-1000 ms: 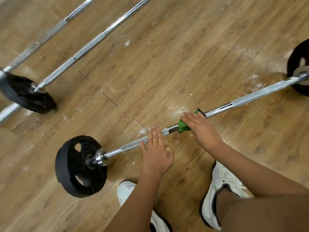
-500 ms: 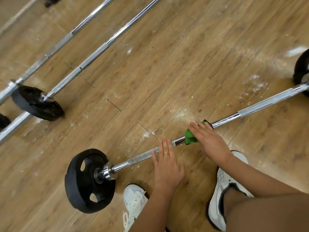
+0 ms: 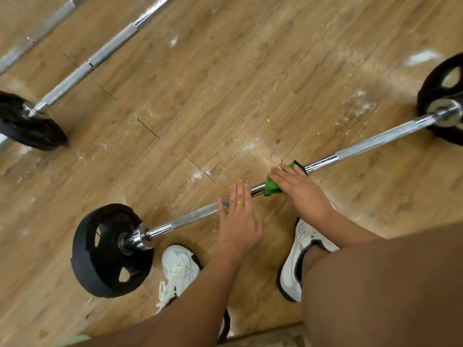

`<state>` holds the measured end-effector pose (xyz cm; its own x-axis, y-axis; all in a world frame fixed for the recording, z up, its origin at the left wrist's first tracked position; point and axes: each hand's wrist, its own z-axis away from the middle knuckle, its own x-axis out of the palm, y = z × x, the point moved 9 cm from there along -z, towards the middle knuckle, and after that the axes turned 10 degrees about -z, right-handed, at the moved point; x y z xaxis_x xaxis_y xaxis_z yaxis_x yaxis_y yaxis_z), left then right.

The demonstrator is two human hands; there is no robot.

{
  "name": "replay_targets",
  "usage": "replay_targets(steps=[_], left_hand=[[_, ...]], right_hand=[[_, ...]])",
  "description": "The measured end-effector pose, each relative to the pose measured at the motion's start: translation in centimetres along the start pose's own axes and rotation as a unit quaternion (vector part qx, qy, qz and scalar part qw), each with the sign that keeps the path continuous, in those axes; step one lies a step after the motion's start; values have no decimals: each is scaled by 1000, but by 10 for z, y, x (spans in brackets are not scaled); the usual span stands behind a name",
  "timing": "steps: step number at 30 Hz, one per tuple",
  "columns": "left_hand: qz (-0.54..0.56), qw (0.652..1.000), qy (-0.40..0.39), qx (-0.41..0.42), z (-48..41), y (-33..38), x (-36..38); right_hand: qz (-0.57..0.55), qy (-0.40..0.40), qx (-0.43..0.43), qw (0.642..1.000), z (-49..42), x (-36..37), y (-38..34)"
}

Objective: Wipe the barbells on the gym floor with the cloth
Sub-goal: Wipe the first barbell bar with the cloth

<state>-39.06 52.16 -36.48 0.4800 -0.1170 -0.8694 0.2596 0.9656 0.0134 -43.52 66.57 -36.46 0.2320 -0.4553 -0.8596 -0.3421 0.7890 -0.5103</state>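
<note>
Change, left hand [image 3: 238,221]: staying where it was a second ago, pressing flat on the left knurled stretch of the barbell [image 3: 195,212], fingers straight and together, gripping nothing.
Change, cloth [image 3: 271,185]: sliding a little rightwards along the smooth middle of the shaft, closing on the right knurling.
Change, right hand [image 3: 300,189]: travelling with the green cloth, clamping it round the shaft, fingers bending over the top, thumb hidden.
Change, right plate [image 3: 441,96]: coming more fully into view as the head turns.
Meaning: probably wiping outward in short strokes, with the middle being covered now. The right knurling and both sleeves are likely still waiting.
Place: lying on the wooden floor [image 3: 250,71], just ahead of the left shoe [image 3: 179,269] and right shoe [image 3: 300,256], among streaks of chalk dust [image 3: 250,146].
Long axis: running from lower left to upper right, level with the floor.
Left end: pointing down-left, ending in the left plate [image 3: 111,249], which is standing on edge beside the left shoe.
Right end: pointing up-right, away from the feet, into the right plate.
Other barbells [image 3: 75,78]: lying untouched at upper left, slanting much the same way and well apart, probably waiting their turn.
</note>
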Motion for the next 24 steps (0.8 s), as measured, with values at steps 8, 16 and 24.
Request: replay_targets(steps=[8, 16, 24], left_hand=[[14, 1000, -15, -5, 7, 15, 9], [-2, 1000, 16, -17, 8, 17, 11], [-18, 999, 30, -20, 3, 18, 12]], right_hand=[[-2, 3, 5, 1000, 19, -9, 2], [-33, 36, 52, 997, 23, -25, 27], [-27, 8, -33, 999, 27, -17, 18]])
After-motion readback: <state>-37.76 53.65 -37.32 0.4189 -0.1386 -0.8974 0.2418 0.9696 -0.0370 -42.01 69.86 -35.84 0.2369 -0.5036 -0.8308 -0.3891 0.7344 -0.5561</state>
